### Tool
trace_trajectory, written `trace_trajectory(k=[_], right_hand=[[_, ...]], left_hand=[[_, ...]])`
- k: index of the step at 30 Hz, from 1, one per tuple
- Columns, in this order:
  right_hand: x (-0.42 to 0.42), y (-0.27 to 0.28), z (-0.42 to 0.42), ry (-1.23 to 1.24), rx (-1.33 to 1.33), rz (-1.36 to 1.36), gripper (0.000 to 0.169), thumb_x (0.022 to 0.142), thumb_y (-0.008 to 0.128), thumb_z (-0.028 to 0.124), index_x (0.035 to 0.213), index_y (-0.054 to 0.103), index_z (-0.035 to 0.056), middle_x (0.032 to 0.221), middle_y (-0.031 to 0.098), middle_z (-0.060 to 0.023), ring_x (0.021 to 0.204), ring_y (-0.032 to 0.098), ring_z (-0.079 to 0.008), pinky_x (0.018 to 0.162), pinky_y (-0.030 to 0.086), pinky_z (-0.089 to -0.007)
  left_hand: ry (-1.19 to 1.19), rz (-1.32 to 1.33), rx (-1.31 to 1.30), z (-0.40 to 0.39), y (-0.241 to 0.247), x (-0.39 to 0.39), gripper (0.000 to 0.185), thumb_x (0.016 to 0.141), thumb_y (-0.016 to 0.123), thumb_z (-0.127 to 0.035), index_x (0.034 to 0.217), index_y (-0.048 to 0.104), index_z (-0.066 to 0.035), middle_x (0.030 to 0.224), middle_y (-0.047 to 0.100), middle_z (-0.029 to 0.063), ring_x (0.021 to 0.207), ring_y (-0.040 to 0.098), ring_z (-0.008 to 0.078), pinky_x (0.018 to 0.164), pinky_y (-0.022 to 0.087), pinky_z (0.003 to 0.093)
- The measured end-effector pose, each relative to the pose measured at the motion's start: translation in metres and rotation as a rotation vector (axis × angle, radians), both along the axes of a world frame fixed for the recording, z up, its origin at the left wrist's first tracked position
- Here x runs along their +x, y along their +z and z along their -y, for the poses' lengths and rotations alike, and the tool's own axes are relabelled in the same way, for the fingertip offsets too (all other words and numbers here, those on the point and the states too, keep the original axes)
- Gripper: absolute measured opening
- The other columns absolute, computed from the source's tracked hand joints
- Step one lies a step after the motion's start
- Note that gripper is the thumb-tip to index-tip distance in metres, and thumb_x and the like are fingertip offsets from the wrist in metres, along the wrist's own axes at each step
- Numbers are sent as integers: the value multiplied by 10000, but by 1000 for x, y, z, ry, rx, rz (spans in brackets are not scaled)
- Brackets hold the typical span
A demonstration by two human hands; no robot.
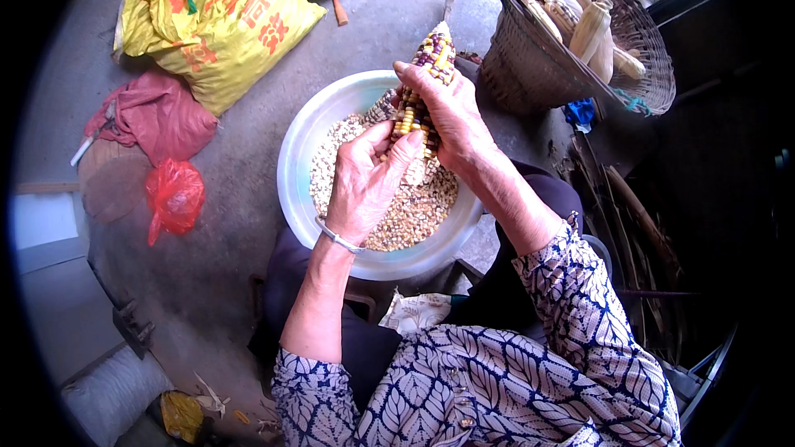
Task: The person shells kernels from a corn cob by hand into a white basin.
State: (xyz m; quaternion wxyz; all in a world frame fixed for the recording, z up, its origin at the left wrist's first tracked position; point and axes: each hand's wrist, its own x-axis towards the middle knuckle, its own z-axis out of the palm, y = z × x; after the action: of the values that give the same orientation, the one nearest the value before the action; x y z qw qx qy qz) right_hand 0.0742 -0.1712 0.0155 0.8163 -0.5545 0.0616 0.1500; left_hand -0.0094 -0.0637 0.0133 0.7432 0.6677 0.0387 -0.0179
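Observation:
Both my hands grip one ear of multicoloured corn [435, 56], its kernels yellow, white and dark purple. My right hand [452, 113] wraps the ear's middle, thumb along its side. Around the lower end closes my left hand [371, 177], its thumb pressed on the kernels; a band circles that wrist. Pale bare cob shows near this thumb. Below the ear stands a wide whitish basin [298, 198] between my knees. Loose corn kernels [404, 218] cover its bottom. Another dark-and-white corn ear [380, 109] lies in the basin, partly hidden by my hands.
At the upper right, a wicker basket [518, 43] holds several corn ears [593, 31], some in husk. A yellow woven sack [230, 25], a reddish cloth bag [155, 115] and a red plastic bag [177, 192] lie to the left. Wood sticks [640, 223] lie at right.

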Motion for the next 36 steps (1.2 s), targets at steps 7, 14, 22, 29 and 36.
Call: trace_trajectory(k=[7, 14, 22, 29, 36], right_hand=[[0, -2, 13, 130, -114, 65, 260, 785, 736, 190, 869, 540, 41, 734, 587, -28, 601, 578, -98, 537, 501, -253], [1, -2, 14, 163, -115, 89, 271, 776, 749, 203, 850, 554, 29, 714, 598, -38, 575, 594, -107, 525, 513, -255], [0, 0, 15, 161, -31, 33, 260, 802, 729, 212, 860, 560, 24, 716, 617, -69, 589, 615, -129, 526, 525, -265], [2, -4, 13, 126, -124, 113, 254, 786, 738, 204, 835, 556, 35, 702, 599, -44, 579, 588, -112, 523, 501, -258], [2, -9, 8, 4, -316, 267, 296, 734, 762, 228, 808, 548, 38, 716, 577, -18, 608, 549, -88, 554, 466, -266]], left_hand=[[-113, 59, 194, -4, -3, -5, 245, 928, 587, -198, 909, 595, 46, 675, 601, 61, 624, 511, 65, 567, 432, 257], [-138, 103, 289, -6, -5, -5, 218, 926, 584, -172, 941, 594, 45, 718, 632, 71, 656, 549, 79, 591, 458, 276], [-207, 14, 142, -10, 3, -5, 218, 924, 571, -137, 1031, 578, 53, 841, 665, 94, 784, 603, 86, 698, 497, 266], [-200, 89, 284, -11, -6, 0, 202, 883, 565, -132, 942, 553, 61, 826, 631, 225, 760, 656, 283, 681, 497, 352], [-92, 281, 508, 4, -7, -2, 181, 853, 505, -66, 959, 455, 72, 798, 532, 257, 741, 572, 409, 682, 452, 473]])
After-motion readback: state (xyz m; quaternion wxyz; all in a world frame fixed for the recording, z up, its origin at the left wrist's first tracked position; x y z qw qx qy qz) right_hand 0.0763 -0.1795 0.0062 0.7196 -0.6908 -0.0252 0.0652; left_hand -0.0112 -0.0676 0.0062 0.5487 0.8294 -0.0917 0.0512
